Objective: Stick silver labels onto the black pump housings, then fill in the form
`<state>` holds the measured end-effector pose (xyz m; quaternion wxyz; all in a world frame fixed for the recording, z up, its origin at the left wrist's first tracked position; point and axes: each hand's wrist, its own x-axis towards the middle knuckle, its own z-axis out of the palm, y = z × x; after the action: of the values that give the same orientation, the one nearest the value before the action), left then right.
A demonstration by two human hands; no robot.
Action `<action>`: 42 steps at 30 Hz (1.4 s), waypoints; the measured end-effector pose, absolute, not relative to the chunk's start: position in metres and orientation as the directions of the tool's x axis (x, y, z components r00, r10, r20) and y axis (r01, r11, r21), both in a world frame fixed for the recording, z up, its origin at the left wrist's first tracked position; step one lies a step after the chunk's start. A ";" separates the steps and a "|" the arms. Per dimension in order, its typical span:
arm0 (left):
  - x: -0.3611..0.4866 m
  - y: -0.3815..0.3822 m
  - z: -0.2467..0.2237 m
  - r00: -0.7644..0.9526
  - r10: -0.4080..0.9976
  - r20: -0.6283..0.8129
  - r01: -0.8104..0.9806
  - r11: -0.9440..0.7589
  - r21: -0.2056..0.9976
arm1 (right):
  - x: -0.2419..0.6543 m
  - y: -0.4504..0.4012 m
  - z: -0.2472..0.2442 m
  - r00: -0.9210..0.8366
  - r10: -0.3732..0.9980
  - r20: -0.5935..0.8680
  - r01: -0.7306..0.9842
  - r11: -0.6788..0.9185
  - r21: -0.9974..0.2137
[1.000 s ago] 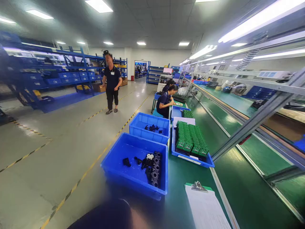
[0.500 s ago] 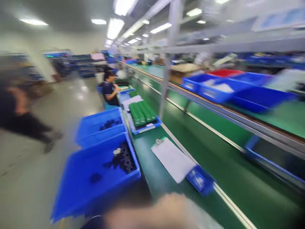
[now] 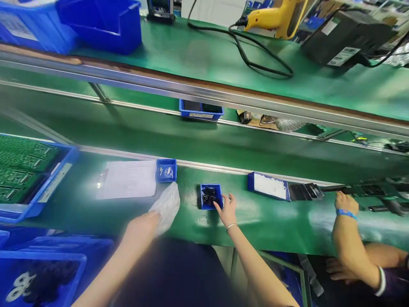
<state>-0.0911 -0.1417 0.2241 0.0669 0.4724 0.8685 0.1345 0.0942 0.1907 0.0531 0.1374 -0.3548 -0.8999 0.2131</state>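
My left hand (image 3: 143,226) is closed on a crumpled translucent plastic bag (image 3: 168,209), held over the green bench near its front edge. My right hand (image 3: 227,209) is at the right side of a small blue bin (image 3: 211,186) of black parts (image 3: 209,195). Its fingers are apart, with the thumb by the bin's rim and nothing visible held. Left of that bin are a small blue tray (image 3: 166,170) and white paper sheets (image 3: 129,179).
Green circuit boards (image 3: 22,166) fill a tray at left. Large blue bins (image 3: 41,256) stand below. A co-worker's hands (image 3: 347,202) are at right, near a blue box (image 3: 268,186). The upper shelf (image 3: 204,55) holds a yellow scanner (image 3: 271,19) and cable.
The view has swung from along the bench to straight down onto it. Both my hands are now visible, along with the small bin of black parts and the co-worker's hands.
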 end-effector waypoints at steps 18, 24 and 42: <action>-0.050 -0.063 0.253 -0.766 0.611 -0.202 0.556 0.787 0.268 | 0.087 0.262 0.077 -0.758 0.652 0.005 0.467 0.548 -0.694; -0.068 -0.075 0.255 -0.783 0.584 -0.217 0.506 0.799 0.326 | 0.059 0.185 0.176 -0.909 0.335 0.249 0.045 0.672 -0.739; -0.111 -0.123 0.257 -0.599 0.789 -0.136 0.650 0.579 0.493 | 0.006 0.073 0.228 -0.995 -0.020 -0.096 -0.013 0.997 -0.077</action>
<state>-0.1108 -0.1228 0.2573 0.1733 0.4127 0.8714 0.2009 0.0059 0.0732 0.2280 -0.0486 0.0081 -0.9981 0.0381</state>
